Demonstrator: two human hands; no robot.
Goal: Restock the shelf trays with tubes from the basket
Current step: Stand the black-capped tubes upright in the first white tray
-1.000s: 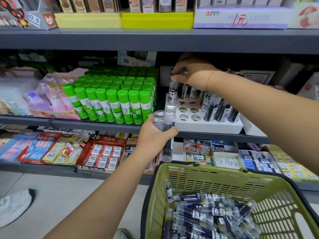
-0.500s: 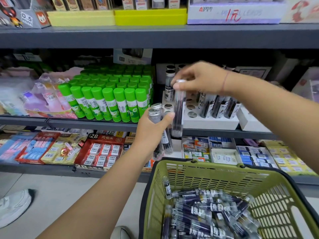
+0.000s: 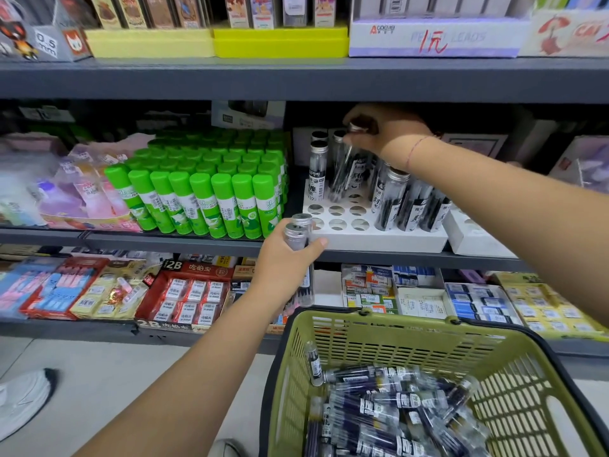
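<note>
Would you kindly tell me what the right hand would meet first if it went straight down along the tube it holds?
Probably the white tray: the right hand aims its tube at an open hole beside a standing tube, though depth is unclear.

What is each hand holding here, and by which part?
The right hand pinches one tube by its capped top, over the white tray. The left hand grips two tubes around their middles.
</note>
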